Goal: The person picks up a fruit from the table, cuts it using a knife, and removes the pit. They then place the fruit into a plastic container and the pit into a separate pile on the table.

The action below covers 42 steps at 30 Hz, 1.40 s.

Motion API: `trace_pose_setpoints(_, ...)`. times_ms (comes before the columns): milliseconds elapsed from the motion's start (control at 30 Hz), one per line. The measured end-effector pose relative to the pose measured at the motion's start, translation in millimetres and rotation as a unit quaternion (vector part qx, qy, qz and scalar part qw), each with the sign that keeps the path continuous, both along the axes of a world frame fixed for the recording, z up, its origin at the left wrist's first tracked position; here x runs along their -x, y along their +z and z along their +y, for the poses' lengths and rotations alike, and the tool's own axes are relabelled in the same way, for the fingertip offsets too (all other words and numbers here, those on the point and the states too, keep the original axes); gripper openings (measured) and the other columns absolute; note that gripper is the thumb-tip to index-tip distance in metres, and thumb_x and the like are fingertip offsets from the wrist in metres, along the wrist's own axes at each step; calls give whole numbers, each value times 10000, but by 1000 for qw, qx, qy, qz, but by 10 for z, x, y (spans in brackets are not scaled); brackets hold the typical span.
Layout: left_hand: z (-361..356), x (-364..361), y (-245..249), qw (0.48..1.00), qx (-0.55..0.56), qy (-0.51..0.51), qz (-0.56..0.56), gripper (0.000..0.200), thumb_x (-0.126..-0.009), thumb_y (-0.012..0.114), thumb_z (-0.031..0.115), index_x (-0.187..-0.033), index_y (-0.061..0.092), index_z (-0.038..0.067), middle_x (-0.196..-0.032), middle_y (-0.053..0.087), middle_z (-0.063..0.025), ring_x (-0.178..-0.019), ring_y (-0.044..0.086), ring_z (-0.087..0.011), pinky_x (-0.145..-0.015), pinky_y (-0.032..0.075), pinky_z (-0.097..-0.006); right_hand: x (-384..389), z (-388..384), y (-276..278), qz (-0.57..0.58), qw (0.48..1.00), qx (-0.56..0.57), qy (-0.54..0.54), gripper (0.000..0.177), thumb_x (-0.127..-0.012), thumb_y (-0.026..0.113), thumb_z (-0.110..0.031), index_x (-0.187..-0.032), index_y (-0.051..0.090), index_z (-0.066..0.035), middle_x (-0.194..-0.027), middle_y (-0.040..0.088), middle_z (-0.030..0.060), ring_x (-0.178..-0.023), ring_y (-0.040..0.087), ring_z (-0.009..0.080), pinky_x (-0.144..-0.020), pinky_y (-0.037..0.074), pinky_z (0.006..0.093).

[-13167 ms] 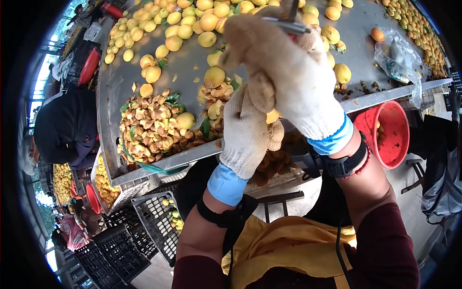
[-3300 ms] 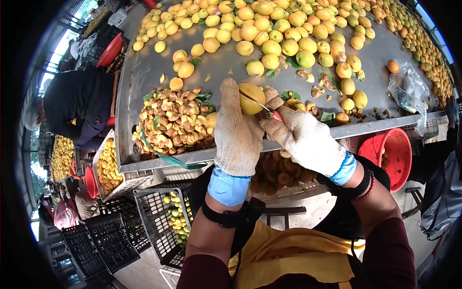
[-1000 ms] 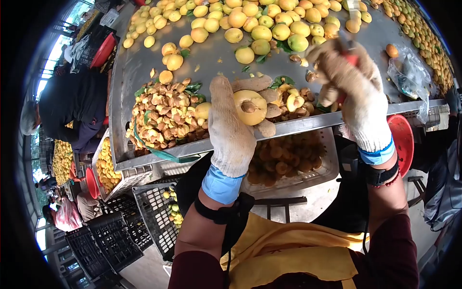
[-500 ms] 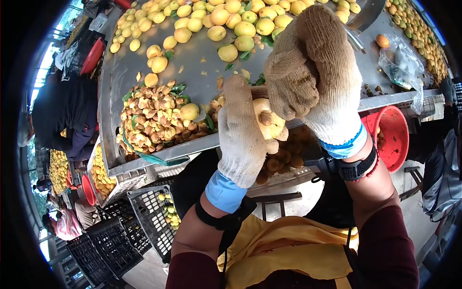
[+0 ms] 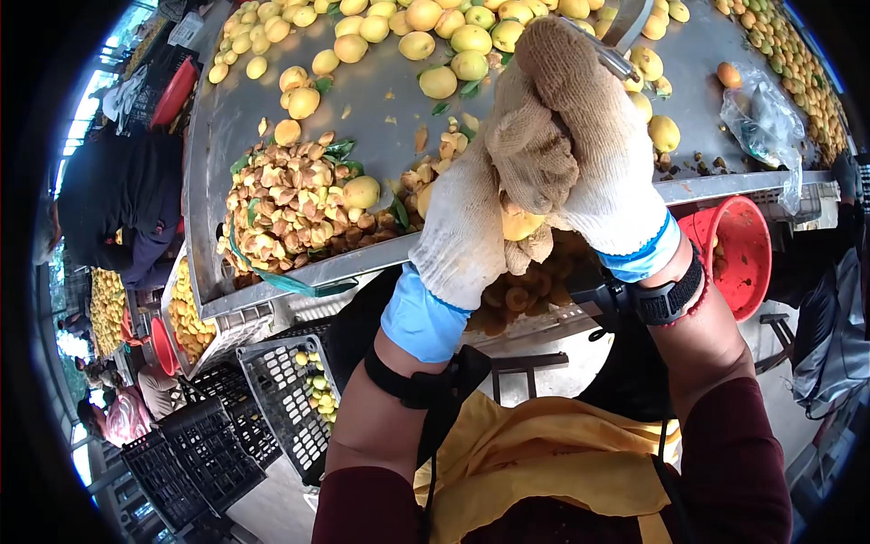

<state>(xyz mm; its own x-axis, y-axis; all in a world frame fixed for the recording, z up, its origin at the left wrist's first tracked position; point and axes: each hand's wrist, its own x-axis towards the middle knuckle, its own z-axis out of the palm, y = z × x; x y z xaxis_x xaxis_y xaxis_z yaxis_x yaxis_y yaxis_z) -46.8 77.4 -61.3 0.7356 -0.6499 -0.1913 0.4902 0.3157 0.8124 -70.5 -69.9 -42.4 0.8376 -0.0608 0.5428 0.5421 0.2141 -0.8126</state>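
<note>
My left hand, in a white knit glove, is closed around a yellow, apricot-like fruit. Only part of that fruit shows between the two gloves. Pressed close against it from above is my right hand, its glove stained brown. The right fist grips a metal tool with a curved, blade-like end; most of its handle is hidden. Left of my hands, a heap of brown-and-yellow fruit scraps lies on the metal table. A whole fruit rests against this heap.
Many yellow fruits spread over the far table. A clear plastic bag lies at the right. Below the edge are a red basin and a black crate. Another person bends over at the left.
My right hand has shifted left and down with the metal tool, closing over the fruit. The fruit's brown-centred face, visible before, is now mostly covered.
</note>
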Motion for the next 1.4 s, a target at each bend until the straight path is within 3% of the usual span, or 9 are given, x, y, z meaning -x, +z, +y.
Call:
trace_pose_setpoints(200, -79, -62, 267, 984, -170, 55, 6, 414, -1089, 426, 432, -1185, 598, 68, -968, 651, -89, -660, 656, -199, -432, 419, -234, -107, -91, 364, -17, 958, 230, -173, 364, -1097, 506, -284, -1273, 618, 14, -1017, 692, 90, -959, 680, 211, -939, 548, 347)
trace_pose_setpoints(267, -69, -30, 181, 965, -193, 101, -148, 374, -1078, 486, 378, -1225, 597, 53, -1013, 664, -90, -741, 669, -198, -524, 474, -249, -130, 134, 732, 257, 893, -355, -97, 402, -1107, 475, -416, -823, 527, -137, -582, 386, -60, -440, 347, 108, -415, 321, 266)
trace_pose_setpoints(333, -85, 31, 6, 851, -222, 180, -441, 352, -1055, 605, 270, -1305, 595, 22, -1102, 690, -92, -903, 693, -197, -709, 584, -280, -584, -269, 35, -150, 894, -301, 297, 401, -1106, 479, -407, -864, 564, -99, -595, 387, -70, -447, 342, 100, -431, 330, 265)
trace_pose_setpoints(433, -20, 98, -237, 983, 18, 139, -115, 396, -1072, 582, 280, -1389, 545, 46, -1113, 669, -70, -919, 699, -195, -694, 595, -278, -84, 79, 497, 258, 913, -298, -108, 385, -1074, 546, -424, -957, 599, -62, -600, 382, -69, -495, 387, 96, -505, 408, 286)
trace_pose_setpoints(633, -251, 279, -24, 942, 77, 300, 128, 479, -1083, 551, 346, -1468, 488, 69, -1319, 603, -128, -1016, 723, -280, -657, 644, -387, -71, 192, 362, 232, 910, -342, -32, 370, -1082, 533, -397, -957, 608, -57, -599, 386, -76, -495, 381, 86, -507, 400, 272)
trace_pose_setpoints(867, -134, 34, 151, 981, 51, 170, 81, 334, -1070, 566, 424, -1148, 625, 105, -770, 576, 11, -577, 567, -115, -447, 463, -263, -261, 57, 132, 195, 893, -397, 88, 354, -1094, 515, -359, -957, 621, -50, -597, 393, -85, -495, 373, 71, -509, 388, 252)
trace_pose_setpoints(1200, -62, -297, 90, 978, -35, 115, 170, 336, -1037, 608, 436, -931, 584, 118, -715, 554, 10, -465, 454, -92, -372, 338, -230, -478, 53, 40, 122, 854, -450, 232, 341, -1108, 492, -311, -957, 636, -42, -594, 401, -98, -496, 362, 52, -511, 373, 226)
trace_pose_setpoints(1267, -127, -282, 96, 977, -82, 163, 108, 359, -1032, 609, 415, -864, 549, 105, -705, 552, 1, -469, 479, -104, -374, 348, -231, -444, 130, 122, 212, 931, -296, -23, 354, -1102, 505, -351, -898, 616, -85, -577, 368, -125, -459, 321, 17, -464, 323, 226)
trace_pose_setpoints(1400, -75, -477, 83, 963, -78, 256, 17, 427, -1041, 585, 463, -1014, 632, 39, -792, 594, -39, -604, 608, -141, -457, 510, -268, -442, -18, 203, 258, 952, -137, -95, 363, -1069, 553, -378, -916, 664, -69, -544, 386, -106, -450, 331, 42, -468, 327, 234)
